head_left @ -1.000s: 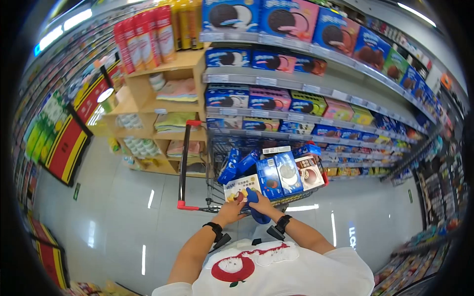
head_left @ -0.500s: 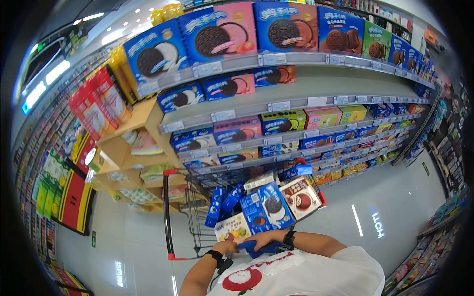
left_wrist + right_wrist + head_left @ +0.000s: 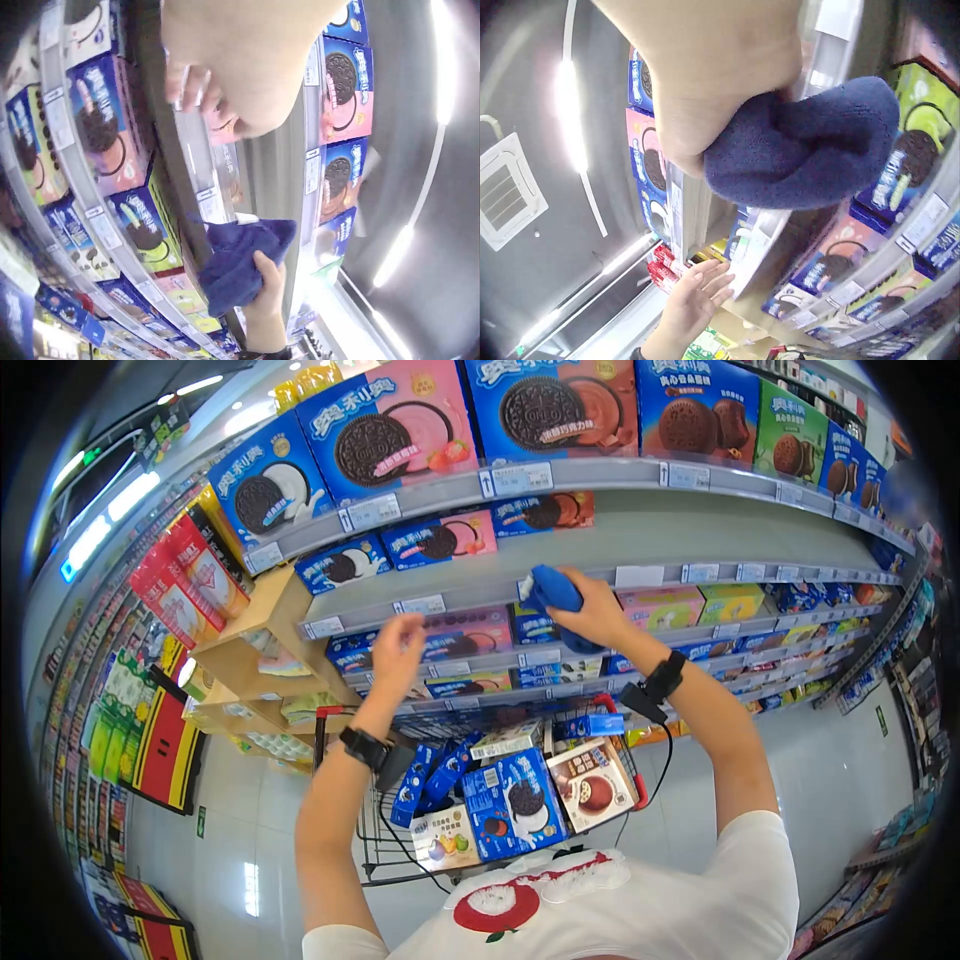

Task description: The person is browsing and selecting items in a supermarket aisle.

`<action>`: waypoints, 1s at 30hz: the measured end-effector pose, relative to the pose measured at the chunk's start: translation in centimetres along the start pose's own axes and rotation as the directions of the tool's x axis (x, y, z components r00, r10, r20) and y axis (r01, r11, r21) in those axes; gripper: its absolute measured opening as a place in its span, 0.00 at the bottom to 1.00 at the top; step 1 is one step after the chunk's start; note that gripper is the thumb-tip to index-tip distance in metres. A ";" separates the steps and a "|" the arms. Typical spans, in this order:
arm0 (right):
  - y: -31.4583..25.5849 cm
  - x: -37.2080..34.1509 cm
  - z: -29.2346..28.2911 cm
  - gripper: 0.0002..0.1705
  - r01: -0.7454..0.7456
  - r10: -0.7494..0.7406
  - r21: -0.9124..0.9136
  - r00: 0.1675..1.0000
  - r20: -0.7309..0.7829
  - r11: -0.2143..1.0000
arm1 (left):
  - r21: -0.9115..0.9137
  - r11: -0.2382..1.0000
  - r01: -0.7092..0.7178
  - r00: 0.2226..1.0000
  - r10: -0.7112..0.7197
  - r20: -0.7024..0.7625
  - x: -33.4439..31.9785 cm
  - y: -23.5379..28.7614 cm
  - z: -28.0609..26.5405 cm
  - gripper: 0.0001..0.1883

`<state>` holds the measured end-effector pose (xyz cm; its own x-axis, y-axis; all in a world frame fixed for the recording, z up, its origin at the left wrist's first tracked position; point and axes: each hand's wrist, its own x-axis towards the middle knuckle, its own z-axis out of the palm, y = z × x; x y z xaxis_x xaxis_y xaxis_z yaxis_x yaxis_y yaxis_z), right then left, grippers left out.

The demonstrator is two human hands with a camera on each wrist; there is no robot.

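Observation:
My right hand [image 3: 597, 612] grips a dark blue cloth [image 3: 556, 600] in front of the shelf's partly bare tier, at its front edge. The right wrist view shows the bunched cloth [image 3: 802, 146] under that hand [image 3: 727, 82]. Raised to the left, my left hand [image 3: 397, 657] holds nothing, near the pink cookie boxes [image 3: 466, 633]; its fingers look slightly bent in the left wrist view, by a price-tag rail [image 3: 195, 142]. In that view the cloth [image 3: 244, 262] hangs spread from the right hand [image 3: 266, 296].
A shopping cart below holds a large blue cookie box [image 3: 515, 800], a brown-and-white box [image 3: 592, 784], a white box [image 3: 445, 838] and blue packs. Large cookie boxes [image 3: 400, 435] line the upper shelf. A wooden rack [image 3: 265, 630] with red cans [image 3: 190, 580] stands left.
Both hands have risen from over the cart to the shelf and moved apart. The cloth has gone up with the right hand; the left hand is now away from it. The view has come closer to the shelf.

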<state>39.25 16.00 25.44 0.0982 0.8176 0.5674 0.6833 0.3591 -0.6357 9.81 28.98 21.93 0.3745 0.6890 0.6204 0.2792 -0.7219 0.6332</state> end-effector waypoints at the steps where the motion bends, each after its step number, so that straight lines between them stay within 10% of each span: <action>1: -0.1 1.7 -0.1 0.26 0.131 -0.137 -0.069 0.987 -0.083 0.989 | 0.011 1.000 0.012 0.997 -0.011 -0.072 2.0 0.5 -0.7 0.10; 8: 3.3 11.1 2.6 0.23 0.292 -0.303 -0.234 0.953 -0.010 0.927 | 0.297 0.952 0.075 0.942 0.031 -0.334 11.6 -5.3 0.1 0.17; 13: 8.2 14.7 5.9 0.23 0.161 -0.163 -0.210 0.987 0.006 0.964 | 0.367 0.912 0.185 0.909 -0.017 -0.416 15.6 -10.1 1.2 0.23; 21: 10.0 14.8 5.4 0.23 0.128 -0.118 -0.066 0.983 0.142 0.990 | 0.229 0.935 0.270 0.850 -0.120 -0.512 16.7 -14.1 3.5 0.22; 30: 9.8 15.7 5.3 0.27 0.077 -0.072 -0.002 0.934 0.349 0.997 | 0.184 0.942 0.279 0.938 -0.226 -0.264 15.8 -10.3 3.1 0.18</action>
<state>43.67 34.76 25.31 -0.2097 0.8952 0.3933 0.6904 0.4204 -0.5888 15.56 47.06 23.79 0.0544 0.8262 0.5607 0.5302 -0.4997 0.6849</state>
